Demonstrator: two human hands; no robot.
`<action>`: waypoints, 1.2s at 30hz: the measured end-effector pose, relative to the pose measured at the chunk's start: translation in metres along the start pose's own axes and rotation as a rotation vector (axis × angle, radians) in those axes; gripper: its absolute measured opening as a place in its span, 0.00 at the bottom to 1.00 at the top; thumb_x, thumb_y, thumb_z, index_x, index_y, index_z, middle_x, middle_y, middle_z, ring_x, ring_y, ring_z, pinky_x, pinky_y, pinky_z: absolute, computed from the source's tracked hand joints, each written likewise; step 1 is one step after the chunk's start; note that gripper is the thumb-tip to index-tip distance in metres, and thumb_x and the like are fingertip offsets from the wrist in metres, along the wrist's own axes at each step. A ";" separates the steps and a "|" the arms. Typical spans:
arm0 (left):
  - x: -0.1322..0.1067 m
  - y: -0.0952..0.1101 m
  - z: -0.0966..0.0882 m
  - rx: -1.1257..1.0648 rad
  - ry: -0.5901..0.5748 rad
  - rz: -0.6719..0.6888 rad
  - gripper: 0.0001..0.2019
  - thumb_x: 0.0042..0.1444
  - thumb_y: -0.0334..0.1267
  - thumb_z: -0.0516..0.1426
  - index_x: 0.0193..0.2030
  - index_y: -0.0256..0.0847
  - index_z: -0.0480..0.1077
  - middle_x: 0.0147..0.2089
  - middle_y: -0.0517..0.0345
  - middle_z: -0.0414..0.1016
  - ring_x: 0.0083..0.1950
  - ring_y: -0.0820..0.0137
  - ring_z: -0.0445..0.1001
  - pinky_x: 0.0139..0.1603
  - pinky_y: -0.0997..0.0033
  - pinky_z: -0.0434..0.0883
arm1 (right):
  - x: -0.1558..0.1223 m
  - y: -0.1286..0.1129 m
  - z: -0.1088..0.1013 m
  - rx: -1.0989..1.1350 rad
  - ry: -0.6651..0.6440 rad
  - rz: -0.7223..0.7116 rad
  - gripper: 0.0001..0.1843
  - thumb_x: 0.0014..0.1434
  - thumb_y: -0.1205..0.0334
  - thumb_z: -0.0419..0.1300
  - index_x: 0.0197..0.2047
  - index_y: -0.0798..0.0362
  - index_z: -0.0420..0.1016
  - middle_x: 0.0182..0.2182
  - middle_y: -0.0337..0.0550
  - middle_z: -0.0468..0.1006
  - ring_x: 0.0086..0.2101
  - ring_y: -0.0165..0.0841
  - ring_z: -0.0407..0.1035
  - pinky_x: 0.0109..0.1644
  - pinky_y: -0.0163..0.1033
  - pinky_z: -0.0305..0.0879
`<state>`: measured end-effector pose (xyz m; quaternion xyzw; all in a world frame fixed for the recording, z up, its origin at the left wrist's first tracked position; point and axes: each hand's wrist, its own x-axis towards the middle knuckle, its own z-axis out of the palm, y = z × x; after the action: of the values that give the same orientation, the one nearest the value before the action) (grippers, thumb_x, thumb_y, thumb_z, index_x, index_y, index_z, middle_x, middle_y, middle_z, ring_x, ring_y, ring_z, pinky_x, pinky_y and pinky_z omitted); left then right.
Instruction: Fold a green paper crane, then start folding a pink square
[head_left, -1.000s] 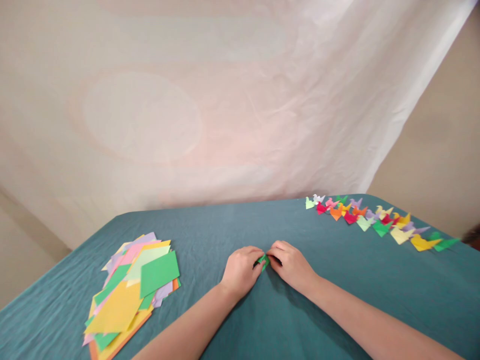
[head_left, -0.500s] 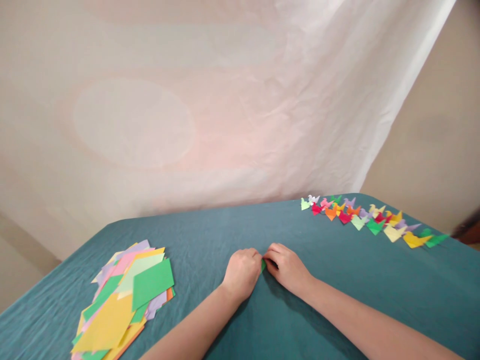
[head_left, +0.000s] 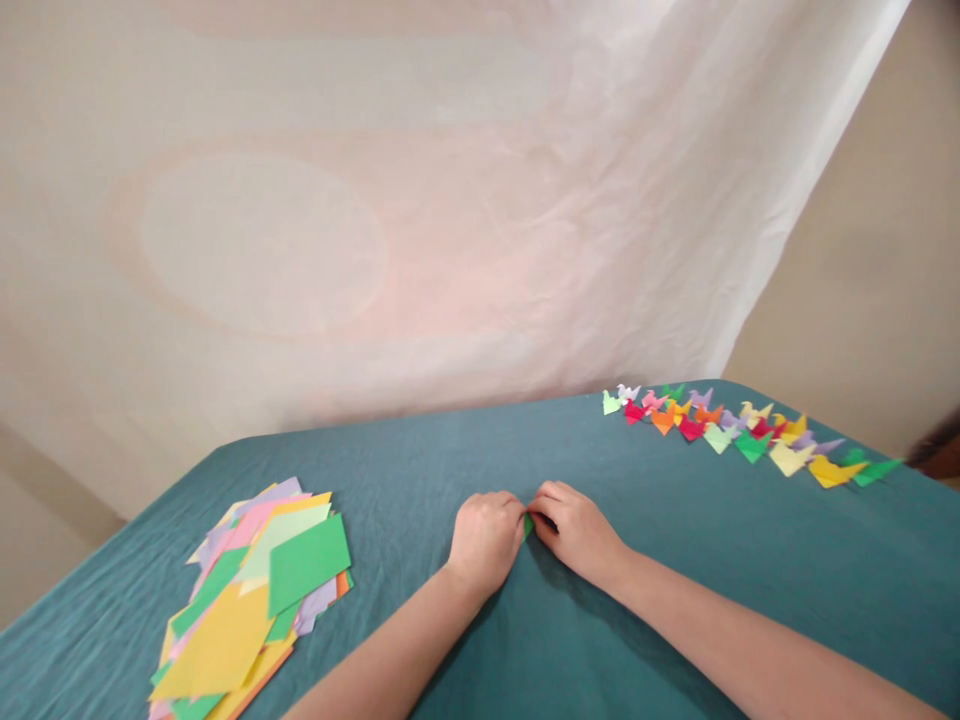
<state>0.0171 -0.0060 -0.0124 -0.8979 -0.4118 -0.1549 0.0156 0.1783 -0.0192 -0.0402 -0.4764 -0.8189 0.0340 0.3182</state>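
A small piece of green paper (head_left: 528, 526) shows between my two hands above the middle of the table; most of it is hidden by the fingers. My left hand (head_left: 489, 535) is closed on its left side, knuckles up. From the right, my right hand (head_left: 574, 525) pinches it between thumb and fingertips. The fingertips of both hands nearly meet there. How the paper is folded cannot be made out.
On the left lies a loose pile of coloured paper sheets (head_left: 232, 640). Several folded paper birds (head_left: 754, 446) stand in rows at the back right. A teal cloth (head_left: 420, 460) covers the table, and a pale sheet (head_left: 450, 250) hangs behind it.
Both hands keep their hold on the green paper with hardly any movement. The whole view has shifted very slightly.
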 end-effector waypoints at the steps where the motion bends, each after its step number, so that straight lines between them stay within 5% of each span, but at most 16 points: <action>1: 0.000 0.000 0.001 -0.005 0.003 -0.006 0.10 0.58 0.32 0.50 0.34 0.40 0.72 0.34 0.54 0.74 0.37 0.65 0.72 0.38 0.67 0.66 | 0.000 0.000 0.000 0.000 -0.002 0.001 0.08 0.57 0.71 0.54 0.31 0.53 0.73 0.31 0.41 0.70 0.35 0.31 0.65 0.39 0.36 0.63; 23: -0.004 -0.007 0.001 -0.114 0.007 -0.074 0.09 0.55 0.30 0.51 0.42 0.41 0.69 0.42 0.56 0.72 0.40 0.69 0.72 0.42 0.72 0.68 | -0.008 -0.009 -0.011 -0.115 -0.067 -0.094 0.10 0.60 0.68 0.52 0.33 0.52 0.74 0.32 0.43 0.70 0.35 0.32 0.64 0.40 0.37 0.62; 36: -0.011 -0.010 0.000 -0.193 -0.031 0.019 0.13 0.52 0.26 0.49 0.42 0.39 0.70 0.48 0.55 0.72 0.48 0.68 0.71 0.52 0.70 0.67 | -0.006 -0.014 -0.013 -0.159 -0.118 -0.084 0.11 0.61 0.67 0.51 0.36 0.52 0.75 0.33 0.44 0.70 0.36 0.33 0.63 0.40 0.38 0.61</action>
<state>0.0028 -0.0072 -0.0165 -0.9014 -0.3865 -0.1798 -0.0760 0.1766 -0.0344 -0.0279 -0.4628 -0.8555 -0.0165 0.2316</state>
